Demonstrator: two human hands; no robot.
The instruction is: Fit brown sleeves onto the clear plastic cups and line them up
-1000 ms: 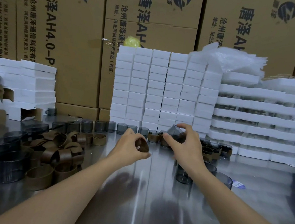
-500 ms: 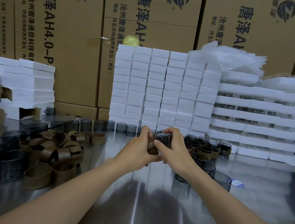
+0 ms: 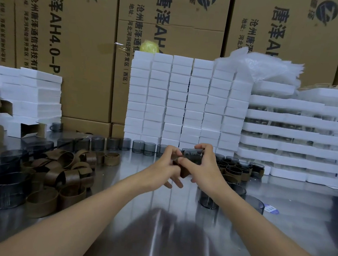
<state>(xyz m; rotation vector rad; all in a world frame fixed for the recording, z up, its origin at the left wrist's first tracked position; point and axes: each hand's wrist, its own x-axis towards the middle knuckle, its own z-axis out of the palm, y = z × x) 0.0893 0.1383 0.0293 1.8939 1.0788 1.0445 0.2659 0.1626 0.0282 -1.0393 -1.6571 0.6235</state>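
I gripped the clear cup [image 3: 192, 156] in my right hand [image 3: 203, 168] and pinched the brown sleeve [image 3: 183, 172] with my left hand [image 3: 166, 165], seemingly to slide it on.

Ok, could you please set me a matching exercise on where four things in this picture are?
Things:
1. loose brown sleeves
2. sleeved cups
3. yellow lump
4. clear cup

Places:
a. atop the white block stack
b. gripped in the right hand, against the sleeve that the left hand pinches
c. heaped at the table's left
d. grouped right of the hands

Pairs: 1-c, 2-d, 3-a, 4-b.
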